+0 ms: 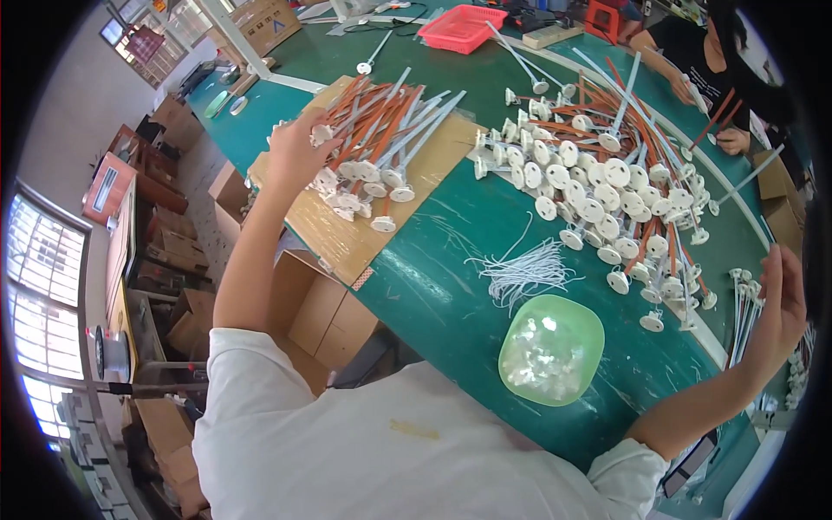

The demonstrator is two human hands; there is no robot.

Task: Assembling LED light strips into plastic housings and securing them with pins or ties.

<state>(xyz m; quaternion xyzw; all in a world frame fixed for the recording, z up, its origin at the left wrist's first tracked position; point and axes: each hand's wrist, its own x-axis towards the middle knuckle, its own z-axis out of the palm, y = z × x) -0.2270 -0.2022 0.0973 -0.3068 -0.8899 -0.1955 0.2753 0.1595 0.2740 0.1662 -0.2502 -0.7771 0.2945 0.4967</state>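
Note:
My left hand reaches to the pile at the left, its fingers closed around a piece with a white round end. Beside it lie several white disc-ended pieces with orange and pale grey strips, heaped on a cardboard sheet. My right hand is raised at the far right with its fingers stretched out and apparently nothing in them. Nearest to that hand is a group of thin white-headed sticks. A larger heap of the same disc-ended pieces spreads between my hands.
A green bowl of small clear pieces and a bundle of white cords lie on the green table. A red basket stands at the back. Across the table a person handles similar pieces. Below the left edge sits an open carton.

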